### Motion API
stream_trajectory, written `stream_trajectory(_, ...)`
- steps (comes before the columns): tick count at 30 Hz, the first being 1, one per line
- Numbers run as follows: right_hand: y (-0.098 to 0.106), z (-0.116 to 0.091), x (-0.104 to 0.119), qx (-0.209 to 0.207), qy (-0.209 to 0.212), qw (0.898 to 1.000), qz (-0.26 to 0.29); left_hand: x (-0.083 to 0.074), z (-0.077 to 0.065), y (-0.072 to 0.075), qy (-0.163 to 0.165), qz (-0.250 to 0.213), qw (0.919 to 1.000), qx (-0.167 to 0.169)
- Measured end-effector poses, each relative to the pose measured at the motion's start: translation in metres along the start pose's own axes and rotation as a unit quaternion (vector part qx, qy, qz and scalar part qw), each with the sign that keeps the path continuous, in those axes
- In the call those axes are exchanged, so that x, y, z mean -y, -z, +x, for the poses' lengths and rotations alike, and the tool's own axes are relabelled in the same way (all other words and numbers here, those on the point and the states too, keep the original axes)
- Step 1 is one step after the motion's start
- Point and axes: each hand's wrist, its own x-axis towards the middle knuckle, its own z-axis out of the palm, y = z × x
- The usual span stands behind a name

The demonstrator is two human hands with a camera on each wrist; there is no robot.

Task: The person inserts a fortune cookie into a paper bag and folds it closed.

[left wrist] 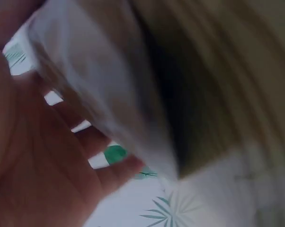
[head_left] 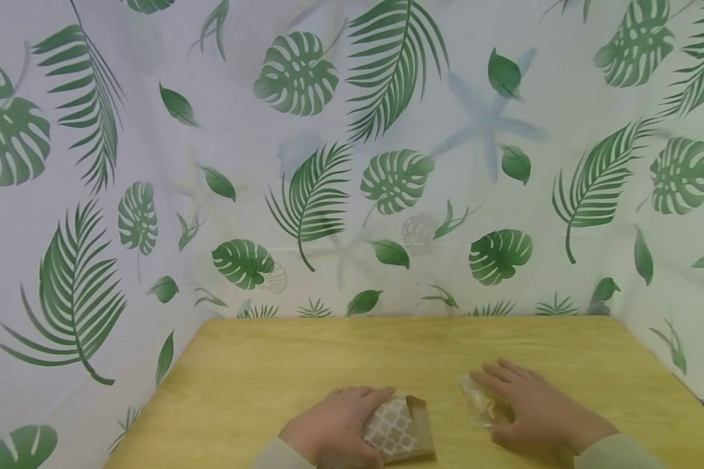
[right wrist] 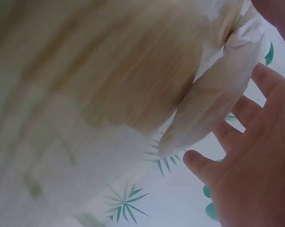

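Note:
A small cardboard box (head_left: 392, 426) with a white quatrefoil pattern lies low in the head view, its right end open with a brown flap standing out. My left hand (head_left: 343, 423) grips the box from the left, fingers along its far side and thumb at the near side. In the left wrist view the box (left wrist: 95, 71) is blurred beside the palm. To the right, my right hand (head_left: 534, 410) holds a crinkled, clear plastic packet (head_left: 476, 398) between thumb and fingers. The packet (right wrist: 213, 97) looks pale in the right wrist view; its contents are not clear.
Both hands are over a yellow wood-grain table (head_left: 328, 352). White cloth (head_left: 340, 286) printed with green leaves hangs behind the table and along both sides.

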Motion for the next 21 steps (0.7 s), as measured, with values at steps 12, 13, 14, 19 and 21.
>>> stream_trajectory(12, -0.004, 0.004, 0.007, 0.015, 0.003, 1.0, 0.021, 0.003, -0.012, -0.003, 0.027, -0.036, 0.9988, -0.022)
stream_trajectory(13, -0.004, 0.005, 0.007, 0.012, 0.01, 1.0, 0.018, 0.003, -0.012, -0.004, 0.02, -0.03, 0.999, -0.024)
stream_trajectory(14, -0.004, 0.005, 0.007, 0.008, 0.016, 1.0, 0.016, 0.003, -0.012, -0.005, 0.016, -0.027, 0.9992, -0.024)
stream_trajectory(19, -0.004, 0.008, 0.008, -0.02, 0.029, 0.999, 0.017, 0.002, -0.01, -0.005, 0.006, -0.017, 0.9995, -0.026)
stream_trajectory(21, -0.003, 0.009, 0.009, -0.024, 0.025, 0.999, 0.024, 0.002, -0.009, -0.004, 0.01, -0.019, 0.9995, -0.024)
